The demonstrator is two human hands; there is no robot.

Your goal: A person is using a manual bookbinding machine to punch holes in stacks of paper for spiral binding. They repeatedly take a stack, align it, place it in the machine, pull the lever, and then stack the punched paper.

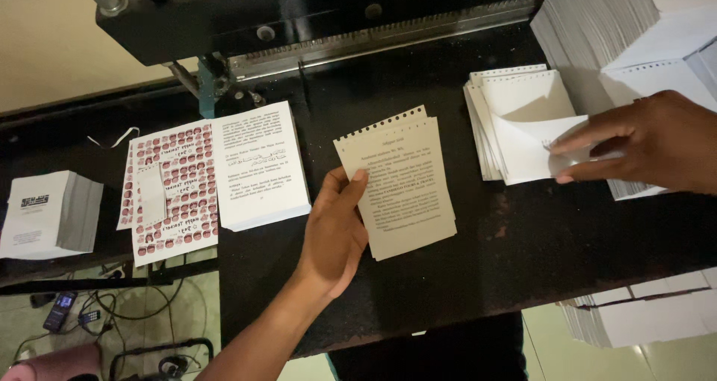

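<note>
A black metal worktable [463, 276] fills the frame, backed by a dark punching machine [299, 15] with a toothed bar, against a pale wall [45, 45]. Tall stacks of white paper [597, 30] rise at the upper right, and more white stacks [642, 314] sit below the table's right edge over a light floor. A thick block of printed white pages [258, 164] lies left of centre, just beside a cover sheet patterned in red and white [175, 194]. A small white pad with a black label [45, 213] sits on a lower ledge at far left. The left hand [336, 231] grips the left edge of a thin cream bundle of punched, printed pages [399, 183] at the table's centre, thumb on top. The right hand [646, 146] pinches the top sheet of a fanned white punched stack [515, 104] at the right. Cables and a phone [60, 310] lie on the floor.
</note>
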